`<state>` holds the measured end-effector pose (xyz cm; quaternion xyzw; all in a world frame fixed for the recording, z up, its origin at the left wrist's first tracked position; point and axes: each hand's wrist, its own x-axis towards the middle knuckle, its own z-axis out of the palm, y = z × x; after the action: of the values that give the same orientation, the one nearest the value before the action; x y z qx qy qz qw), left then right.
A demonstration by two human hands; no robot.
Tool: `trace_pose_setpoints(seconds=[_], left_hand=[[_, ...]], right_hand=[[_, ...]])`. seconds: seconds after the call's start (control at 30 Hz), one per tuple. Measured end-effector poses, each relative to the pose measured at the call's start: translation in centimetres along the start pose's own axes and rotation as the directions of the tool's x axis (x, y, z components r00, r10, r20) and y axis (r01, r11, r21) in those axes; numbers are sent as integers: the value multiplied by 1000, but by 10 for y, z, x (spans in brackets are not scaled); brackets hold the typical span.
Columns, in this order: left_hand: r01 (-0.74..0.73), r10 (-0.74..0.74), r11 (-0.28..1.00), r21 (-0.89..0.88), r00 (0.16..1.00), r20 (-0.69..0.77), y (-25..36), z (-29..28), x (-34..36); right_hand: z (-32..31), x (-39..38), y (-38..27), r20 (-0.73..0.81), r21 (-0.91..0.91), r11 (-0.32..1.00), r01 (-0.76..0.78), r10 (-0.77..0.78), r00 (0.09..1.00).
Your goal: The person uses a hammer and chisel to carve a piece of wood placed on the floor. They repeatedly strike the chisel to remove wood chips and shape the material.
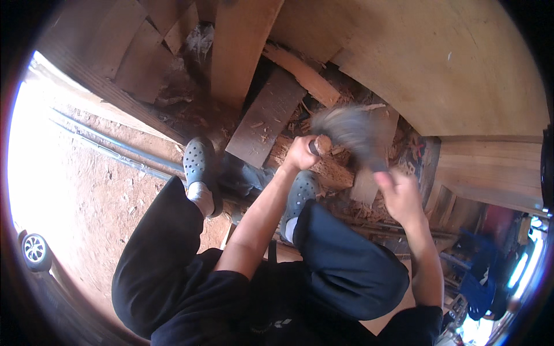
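My left hand (301, 152) is closed around a short tool (323, 144) with a pale, round wooden end and a dark band, above a chunk of splintered, crumbly wood (336, 174). My right hand (395, 191) grips the dark handle of a striking tool (349, 130), whose head is a motion blur just beside and above the short tool's end. Its exact shape I cannot make out. Wood chips and brown boards (265, 112) lie under and around both hands. The short tool's lower end is hidden.
My feet in grey clogs (196, 161) flank the spot. Plywood panels (438, 69) and leaning planks (242, 52) surround it. Pipes (115, 155) run along dirt ground at left, near a wheel (36, 252). A blue object (482, 265) sits among clutter at right.
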<state>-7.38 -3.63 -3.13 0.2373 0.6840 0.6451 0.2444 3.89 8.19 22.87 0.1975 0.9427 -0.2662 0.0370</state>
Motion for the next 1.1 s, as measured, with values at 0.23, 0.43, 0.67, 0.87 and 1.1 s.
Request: trace_pose_setpoints(seconds=[0.23, 0.43, 0.67, 0.87, 1.1], left_hand=[[46, -49, 996, 77, 998, 40, 1, 8, -2], [47, -54, 993, 107, 997, 61, 5, 4, -2], [37, -54, 982, 183, 994, 90, 9, 4, -4], [11, -19, 990, 138, 998, 61, 4, 11, -4], [-15, 13, 991, 131, 1000, 21, 7, 12, -4]], right_hand=[[-58, -15, -11, -1, -330, 884, -332, 352, 936], [-36, -17, -23, -307, 313, 945, 99, 2, 952], [-9, -29, 53, 77, -591, 740, -320, 447, 891], [-55, -80, 56, -55, -103, 826, -554, 552, 832], [-41, -49, -17, -241, 816, 578, 15, 316, 917]])
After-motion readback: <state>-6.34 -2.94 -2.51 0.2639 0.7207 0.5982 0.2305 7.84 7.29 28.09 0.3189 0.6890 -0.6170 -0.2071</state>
